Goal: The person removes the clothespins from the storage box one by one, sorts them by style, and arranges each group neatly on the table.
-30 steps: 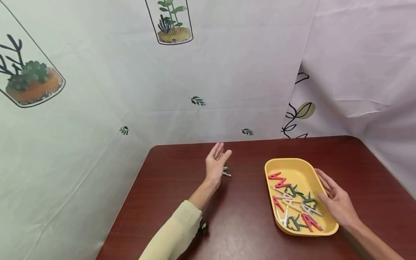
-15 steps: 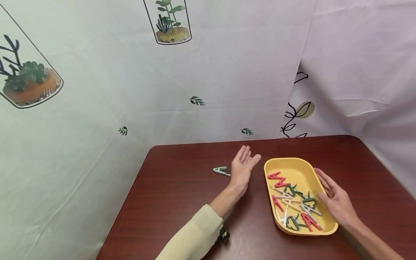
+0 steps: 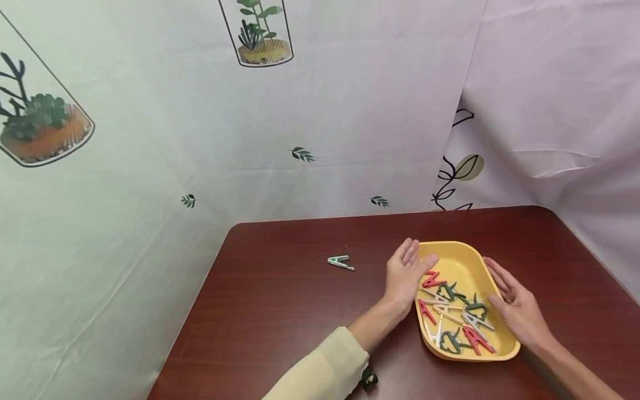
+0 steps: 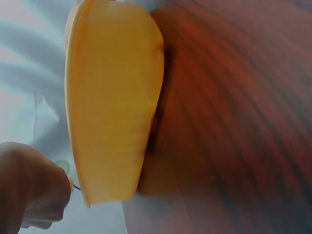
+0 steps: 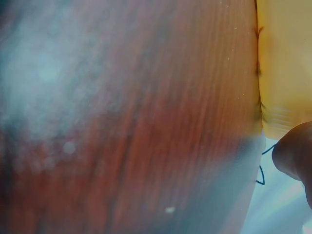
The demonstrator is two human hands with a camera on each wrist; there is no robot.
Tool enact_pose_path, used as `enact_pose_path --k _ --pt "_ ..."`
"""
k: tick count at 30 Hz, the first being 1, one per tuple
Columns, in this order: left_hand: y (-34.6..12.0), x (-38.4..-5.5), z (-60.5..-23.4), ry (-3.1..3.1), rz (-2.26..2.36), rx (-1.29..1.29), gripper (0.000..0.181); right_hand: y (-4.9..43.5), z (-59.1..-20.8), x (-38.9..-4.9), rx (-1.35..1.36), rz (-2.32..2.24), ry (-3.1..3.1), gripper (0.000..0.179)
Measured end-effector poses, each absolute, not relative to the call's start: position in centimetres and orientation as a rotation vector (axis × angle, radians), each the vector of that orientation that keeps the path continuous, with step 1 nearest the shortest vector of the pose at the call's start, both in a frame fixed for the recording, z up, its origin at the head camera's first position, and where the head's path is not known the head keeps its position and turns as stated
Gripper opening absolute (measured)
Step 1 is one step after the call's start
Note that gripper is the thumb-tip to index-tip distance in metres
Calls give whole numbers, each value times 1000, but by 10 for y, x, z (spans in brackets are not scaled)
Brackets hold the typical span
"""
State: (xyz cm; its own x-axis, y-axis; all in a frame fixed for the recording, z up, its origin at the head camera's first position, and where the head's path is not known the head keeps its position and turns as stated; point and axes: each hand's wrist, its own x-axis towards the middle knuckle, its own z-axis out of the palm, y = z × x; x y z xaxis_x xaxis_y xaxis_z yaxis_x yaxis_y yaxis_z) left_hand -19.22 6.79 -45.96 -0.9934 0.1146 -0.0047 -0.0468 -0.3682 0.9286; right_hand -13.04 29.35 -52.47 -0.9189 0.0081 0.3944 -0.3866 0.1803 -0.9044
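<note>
A yellow tray [image 3: 457,256] holds several clothespins in red [image 3: 479,341], white [image 3: 447,314] and dark green [image 3: 451,341]. My right hand [image 3: 522,311] grips its right side, thumb over the rim and fingers along the outer wall. My left hand [image 3: 404,278] is at the left rim, fingers straight, thumb reaching over the edge and covering part of the contents. In the left wrist view the tray's outer wall [image 4: 112,97] fills the middle, beside the left hand [image 4: 31,187]. Farther left on the table lies a pale green clothespin [image 3: 341,263].
The dark red-brown table [image 3: 270,300] ends at the back against a hanging white cloth [image 3: 350,122] printed with plants. A small black object [image 3: 369,379] sits beneath the left sleeve [image 3: 325,366].
My left hand has moved right, from over the pale green clothespin to the tray's left rim, uncovering that clothespin. The right hand and the tray have stayed in place.
</note>
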Motion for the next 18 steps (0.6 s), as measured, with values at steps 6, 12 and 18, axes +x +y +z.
enact_pose_path --k 6,12,18 --pt "80 -180 -460 1692 2449 114 75 294 -523 -130 356 1816 -2146 73" --pt "90 -172 -458 1784 2334 98 77 295 -522 -129 372 1821 -2127 72" --pt "94 -165 -460 1853 2223 81 74 293 -524 -129 372 1843 -2144 72"
